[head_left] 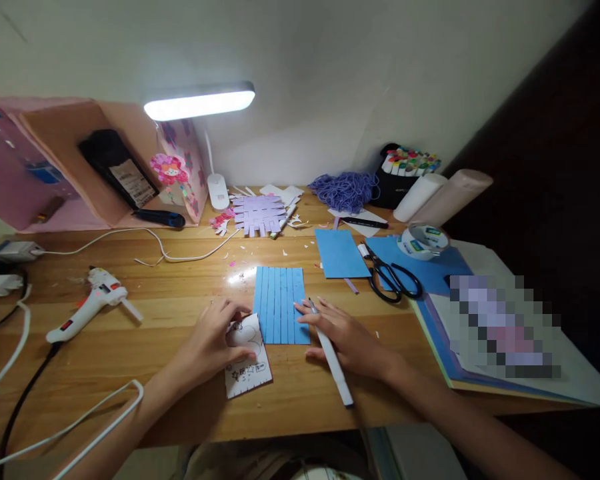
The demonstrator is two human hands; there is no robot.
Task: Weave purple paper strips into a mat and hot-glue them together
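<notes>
A blue square of paper (279,303) marked with several dark upright lines lies on the table in front of me. At its lower left, my left hand (211,339) grips a small white paper card (249,382) with black doodles and short ticks along its bottom edge. The card overlaps the blue square's corner. My right hand (347,333) has a white marker (336,368) between its fingers, tip pointing away from me. Fingertips of that hand rest on the blue square's right edge.
A glue gun (87,303) with cords lies left. Behind are a woven purple paper piece (259,215), a lamp (200,103) and purple yarn (343,192). To the right are another blue paper (341,253), black-handled scissors (393,277), a tape roll (423,241) and stacked papers (445,353).
</notes>
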